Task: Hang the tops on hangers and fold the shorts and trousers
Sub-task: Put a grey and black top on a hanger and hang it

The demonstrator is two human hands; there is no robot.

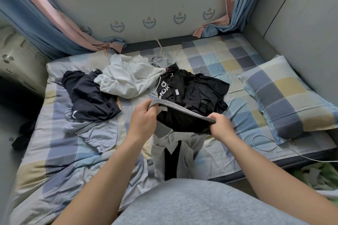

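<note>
1. Head view: the left hand (144, 115) has its fingers and thumb curled round one end of a ribbed grey band (182, 110), and the right hand (222, 126) pinches the other end, so the band is stretched in a shallow arc between them.
2. The band is the knitted edge of a grey garment (193, 149) with a black inner face. It is held above the near edge of the bed, and the rest hangs limp below the hands, showing a zip line and a flap.
3. Behind the hands, a black top (193, 89) with white lettering lies crumpled in thin folds on the checked sheet (210, 56).
4. To its left is a pale, thicker hooded top (128, 78) with a drawstring, heaped and creased.
5. Further left a smooth navy garment (87, 96) overlaps a soft light blue garment (98, 133).
6. A plump pillow (285, 96) in the same blue, yellow and grey squares sits at the right, with a thin white cable (265, 144) looping near it.
</note>
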